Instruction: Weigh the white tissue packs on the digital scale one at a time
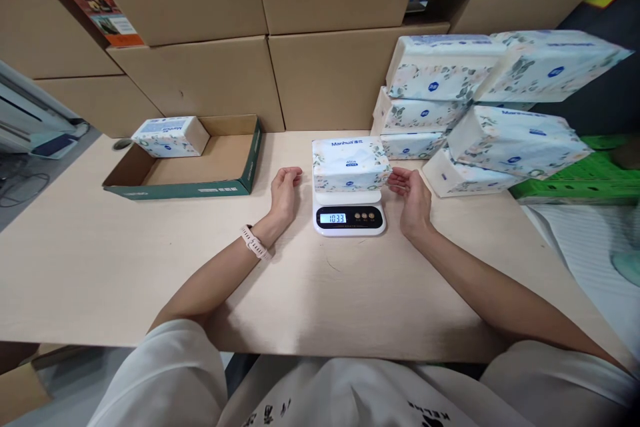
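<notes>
A soft pack of tissues [351,165], white and blue with printed flowers, lies flat on a white digital kitchen scale [350,213]. The scale's lit display shows the digits 1033; a decimal point is hard to make out. To the left of the pack, my left hand [285,197] rests on the table with loosely bent fingers, apart from the pack and holding nothing. My right hand [414,203] is at the pack's right end, open, its fingertips very close to the wrapper; whether they touch it I cannot tell.
At the left stands a shallow green-edged carton [220,190] with one tissue pack [170,137] inside. Several more tissue packs [435,77] are stacked at the back right. Large cardboard boxes [340,80] wall the table's rear; a green crate [575,183] sits beyond its right edge.
</notes>
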`<state>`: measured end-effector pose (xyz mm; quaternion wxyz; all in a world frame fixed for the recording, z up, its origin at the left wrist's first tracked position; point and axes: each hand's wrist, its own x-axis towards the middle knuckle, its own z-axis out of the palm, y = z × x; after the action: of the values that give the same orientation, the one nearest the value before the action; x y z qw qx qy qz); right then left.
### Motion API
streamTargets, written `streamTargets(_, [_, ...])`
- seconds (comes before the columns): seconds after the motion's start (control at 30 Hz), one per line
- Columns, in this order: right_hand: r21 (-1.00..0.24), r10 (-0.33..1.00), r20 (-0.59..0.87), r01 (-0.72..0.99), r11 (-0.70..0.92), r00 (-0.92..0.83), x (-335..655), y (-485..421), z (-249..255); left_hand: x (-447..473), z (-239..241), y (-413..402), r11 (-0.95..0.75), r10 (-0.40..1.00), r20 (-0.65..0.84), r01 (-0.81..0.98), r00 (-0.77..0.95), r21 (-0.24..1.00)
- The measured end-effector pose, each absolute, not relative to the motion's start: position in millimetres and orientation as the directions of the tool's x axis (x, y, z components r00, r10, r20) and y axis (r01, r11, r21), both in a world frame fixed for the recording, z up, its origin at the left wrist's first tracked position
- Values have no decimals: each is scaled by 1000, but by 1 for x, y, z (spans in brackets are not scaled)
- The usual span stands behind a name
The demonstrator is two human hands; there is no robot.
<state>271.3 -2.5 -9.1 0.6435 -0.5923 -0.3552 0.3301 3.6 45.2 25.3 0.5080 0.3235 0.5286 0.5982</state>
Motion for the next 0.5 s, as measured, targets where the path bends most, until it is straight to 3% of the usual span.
streamTargets(0.5, [-997,843,63,-10,80,534,270,-3,-7,4,22,47,63,951,-136,-256,-277,965])
